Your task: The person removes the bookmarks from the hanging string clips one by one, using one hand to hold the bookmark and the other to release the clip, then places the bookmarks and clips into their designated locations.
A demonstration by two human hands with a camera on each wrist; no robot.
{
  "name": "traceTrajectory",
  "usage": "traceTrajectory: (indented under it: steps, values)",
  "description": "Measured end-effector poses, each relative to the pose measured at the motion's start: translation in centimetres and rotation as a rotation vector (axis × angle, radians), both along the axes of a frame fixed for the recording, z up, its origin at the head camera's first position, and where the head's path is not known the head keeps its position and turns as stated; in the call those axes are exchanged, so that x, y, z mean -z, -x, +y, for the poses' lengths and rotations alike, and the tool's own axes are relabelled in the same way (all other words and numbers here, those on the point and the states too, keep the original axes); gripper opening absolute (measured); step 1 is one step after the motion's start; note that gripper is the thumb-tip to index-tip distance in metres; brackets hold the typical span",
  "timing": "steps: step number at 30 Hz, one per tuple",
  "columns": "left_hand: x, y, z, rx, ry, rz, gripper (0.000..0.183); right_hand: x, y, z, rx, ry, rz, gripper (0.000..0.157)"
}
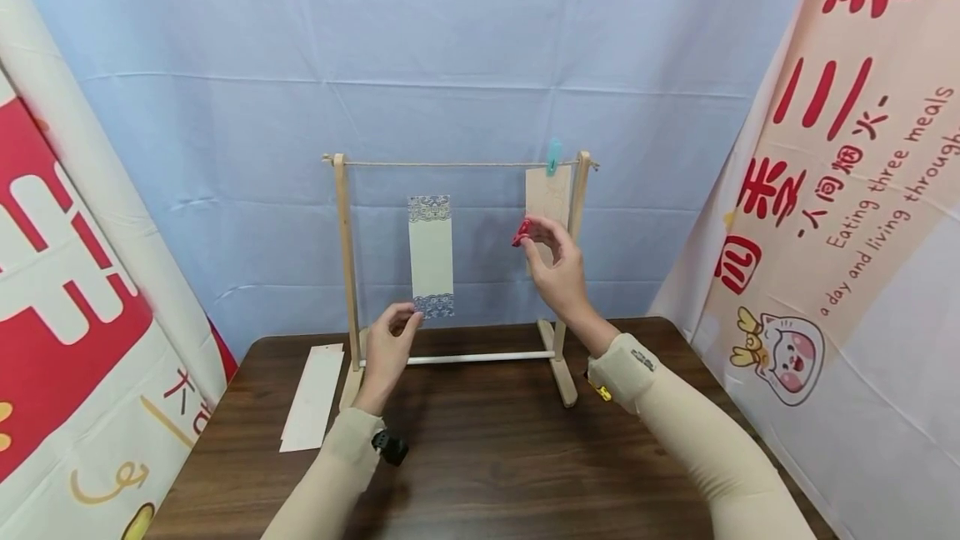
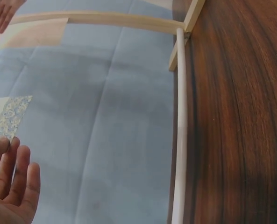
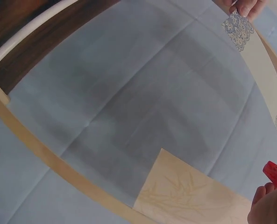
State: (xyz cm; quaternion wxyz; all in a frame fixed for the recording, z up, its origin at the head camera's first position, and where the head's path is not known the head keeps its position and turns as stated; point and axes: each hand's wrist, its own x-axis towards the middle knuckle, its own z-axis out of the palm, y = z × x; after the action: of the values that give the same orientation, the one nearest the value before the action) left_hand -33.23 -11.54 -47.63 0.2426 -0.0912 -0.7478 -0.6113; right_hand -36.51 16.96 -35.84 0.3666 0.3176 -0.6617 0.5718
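Between thumb and fingers my left hand [image 1: 392, 348] pinches the lower edge of a cream paper bookmark [image 1: 431, 257] with blue patterned ends. It stands upright below the string [image 1: 457, 163], its top edge apart from it. My right hand [image 1: 558, 269] pinches a small red clothespin [image 1: 521, 232], held to the right of the bookmark. Behind that hand, a beige card [image 1: 546, 186] hangs from the string by a teal clothespin [image 1: 553, 157]. In the right wrist view the beige card [image 3: 185, 193] shows a faint leaf pattern.
A wooden frame [image 1: 347, 257] with a white bottom bar [image 1: 480, 357] stands on the dark wooden table [image 1: 480, 457]. White paper strips [image 1: 313, 398] lie left of it. Something small and yellow [image 1: 602, 391] shows by the right wrist. A blue cloth [image 1: 450, 40] hangs behind.
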Motion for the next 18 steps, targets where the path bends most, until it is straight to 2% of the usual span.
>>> traceTrajectory:
  steps: [6, 12, 18]
  values:
    - [0.2, -0.2, -0.4, -0.01, -0.025, 0.006, 0.019, 0.5, -0.1, 0.3, -0.017, 0.004, 0.003, 0.038]
    - [0.2, -0.7, -0.8, -0.034, -0.035, 0.044, 0.015, 1.0, -0.2, 0.1, 0.003, 0.01, 0.006, 0.039]
    - [0.4, -1.2, -1.1, -0.05, -0.055, 0.036, 0.016, 0.5, -1.6, -0.4, -0.004, 0.006, 0.02, 0.039]
